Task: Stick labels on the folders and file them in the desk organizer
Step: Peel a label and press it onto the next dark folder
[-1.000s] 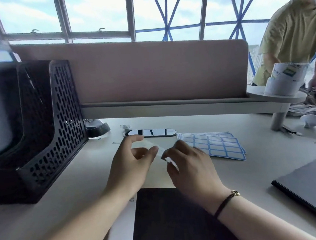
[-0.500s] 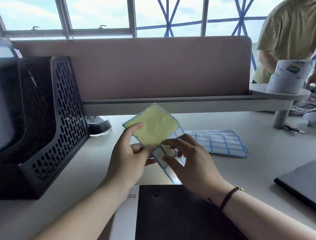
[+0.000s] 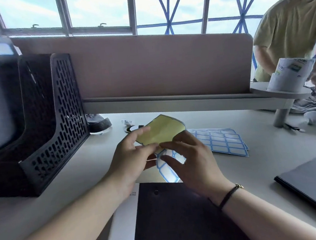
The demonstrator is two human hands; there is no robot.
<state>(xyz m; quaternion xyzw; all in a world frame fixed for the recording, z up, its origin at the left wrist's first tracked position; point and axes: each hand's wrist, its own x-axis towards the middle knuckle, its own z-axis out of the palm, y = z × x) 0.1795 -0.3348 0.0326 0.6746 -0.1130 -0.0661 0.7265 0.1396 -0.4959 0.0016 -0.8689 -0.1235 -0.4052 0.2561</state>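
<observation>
Both hands are working a bent sheet of blue-bordered white labels with a yellow backing (image 3: 162, 132), held above the pale desk (image 3: 269, 149). Left hand (image 3: 131, 156) is pinching the yellow upper part, thumb and fingers closed on it. Right hand (image 3: 190, 160) is gripping the lower, label-side part where it is curling down; thumb is pressing at the fold.

Step, as I read it: peeling one label off the sheet. Labelling and filing are not yet done on this folder.

Target is sitting right below: a dark flat folder with a white strip down its left edge (image 3: 180, 216), touching the near desk edge. A second dark grey folder (image 3: 313, 183) is lying well apart to the right. Spare label sheets (image 3: 221, 140) are lying flat just beyond the right hand. The black perforated plastic desk organizer (image 3: 46, 128) is standing at far left.

Next move is calling for a clean lift of one label corner, then carrying it down to the folder cover without it folding on itself.

Hard to tell: whether a label is actually free, since the fingers are covering the peel point. Organizer contents are mostly hidden and cut off at left. Near folder is cropped at the bottom.
</observation>
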